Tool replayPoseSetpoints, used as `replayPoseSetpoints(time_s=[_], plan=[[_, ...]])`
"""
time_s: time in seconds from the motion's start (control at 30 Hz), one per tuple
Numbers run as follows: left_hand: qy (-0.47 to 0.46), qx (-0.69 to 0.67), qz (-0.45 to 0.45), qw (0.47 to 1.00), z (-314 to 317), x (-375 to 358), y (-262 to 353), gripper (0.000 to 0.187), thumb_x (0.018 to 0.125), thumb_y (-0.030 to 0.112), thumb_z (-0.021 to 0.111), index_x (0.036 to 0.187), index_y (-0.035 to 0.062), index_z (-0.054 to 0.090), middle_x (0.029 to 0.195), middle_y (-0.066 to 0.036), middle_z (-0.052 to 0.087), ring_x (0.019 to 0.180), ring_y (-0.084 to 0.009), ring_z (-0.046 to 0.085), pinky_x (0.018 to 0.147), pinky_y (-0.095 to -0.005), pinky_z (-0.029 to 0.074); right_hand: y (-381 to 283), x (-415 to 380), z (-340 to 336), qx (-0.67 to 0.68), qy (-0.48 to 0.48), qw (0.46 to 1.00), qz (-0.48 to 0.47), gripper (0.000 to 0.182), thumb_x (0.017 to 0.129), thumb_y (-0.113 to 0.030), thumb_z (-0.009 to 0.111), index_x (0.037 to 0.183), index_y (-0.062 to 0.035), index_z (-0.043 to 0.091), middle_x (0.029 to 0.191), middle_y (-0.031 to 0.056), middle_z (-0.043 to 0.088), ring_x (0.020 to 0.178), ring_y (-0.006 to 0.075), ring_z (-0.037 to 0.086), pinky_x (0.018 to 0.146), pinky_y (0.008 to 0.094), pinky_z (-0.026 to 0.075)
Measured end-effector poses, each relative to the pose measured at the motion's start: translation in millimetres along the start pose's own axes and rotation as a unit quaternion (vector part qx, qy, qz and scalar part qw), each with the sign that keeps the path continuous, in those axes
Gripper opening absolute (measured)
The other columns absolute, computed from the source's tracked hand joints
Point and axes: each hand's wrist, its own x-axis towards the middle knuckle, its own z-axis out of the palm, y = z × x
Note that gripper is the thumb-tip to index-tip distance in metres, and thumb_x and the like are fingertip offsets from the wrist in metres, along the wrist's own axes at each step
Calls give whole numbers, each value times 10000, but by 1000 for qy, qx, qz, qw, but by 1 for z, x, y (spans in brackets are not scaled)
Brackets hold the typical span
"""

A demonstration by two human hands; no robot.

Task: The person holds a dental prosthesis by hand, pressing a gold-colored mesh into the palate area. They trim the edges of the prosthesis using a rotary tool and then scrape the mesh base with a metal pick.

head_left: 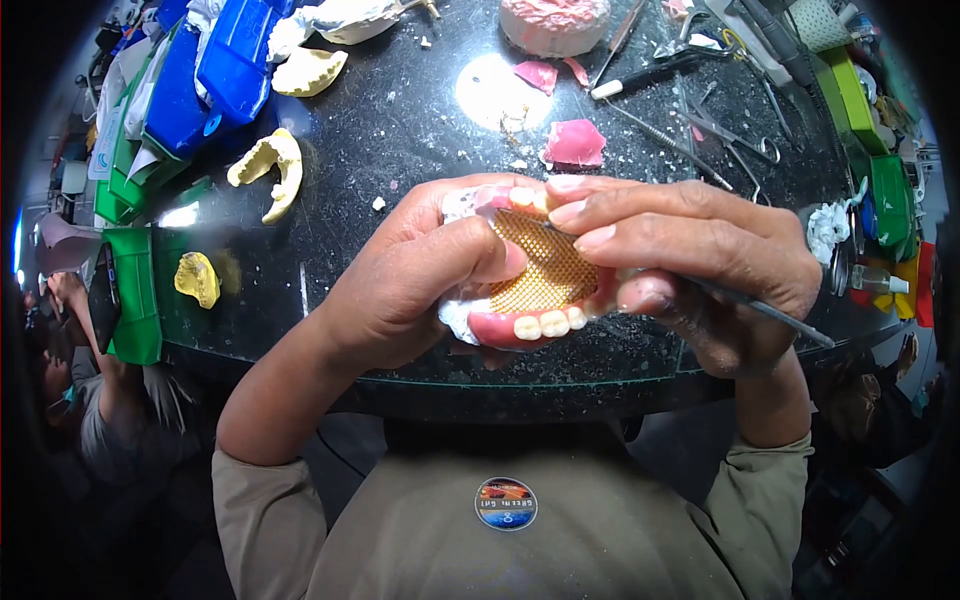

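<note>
My left hand [430, 265] grips a denture model [497, 328] with pink gum, a row of white teeth and white plaster at its left end. Its thumb presses on a gold mesh [548, 265] that lies across the middle of the denture. My right hand [700, 255] holds a thin dark metal tool [765, 312] between thumb and fingers. Those fingertips rest at the right side of the mesh and denture. The tool's tip appears near the mesh's upper edge, partly hidden by the fingers.
Pink wax [575, 144], yellow plaster pieces [270, 170] and a round pink-topped model [555, 25] lie on the black table [400, 130]. Scissors [735, 135] and hand tools are at the upper right. Blue bins [235, 70] stand upper left. Another person's arm shows at far left.
</note>
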Motion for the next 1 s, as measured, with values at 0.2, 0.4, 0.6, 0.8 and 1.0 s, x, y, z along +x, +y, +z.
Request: replayPoseSetpoints(time_s=[0.2,0.4,0.6,0.8,1.0], plan=[[43,-1,6,999,7,-1,1,384,797,55,414,1149,-81,491,1015,-119,608,902,-133,612,795,-263,499,-1,-1,2,2,4,1000,3,289,846,-249,629,914,30,658,905,212,668,915,340,655,820,458,527],[34,48,10,998,3,-2,1,384,792,35,425,1158,-51,499,974,-85,604,857,-96,594,758,-228,484,2,-1,-1,51,1,999,11,292,840,-262,638,900,23,663,886,205,673,900,334,660,831,472,520],[32,58,9,998,-1,-1,-3,364,805,51,444,1150,-49,505,927,-55,593,786,-59,569,699,-193,464,-3,1,-2,13,-3,1000,20,291,847,-259,631,911,23,662,903,204,668,917,329,656,813,440,531],[40,69,31,996,1,-1,-4,356,799,43,457,1140,-45,511,905,-47,593,789,-51,562,694,-195,463,2,-1,-3,39,-8,999,13,278,846,-239,634,917,28,660,908,210,668,921,337,654,834,454,521],[15,81,19,996,0,-1,-3,381,778,30,459,1148,-43,509,951,-67,603,832,-77,582,730,-215,479,4,-1,-6,71,-15,997,20,259,831,-222,647,907,25,665,922,217,668,920,345,653,856,475,506]])
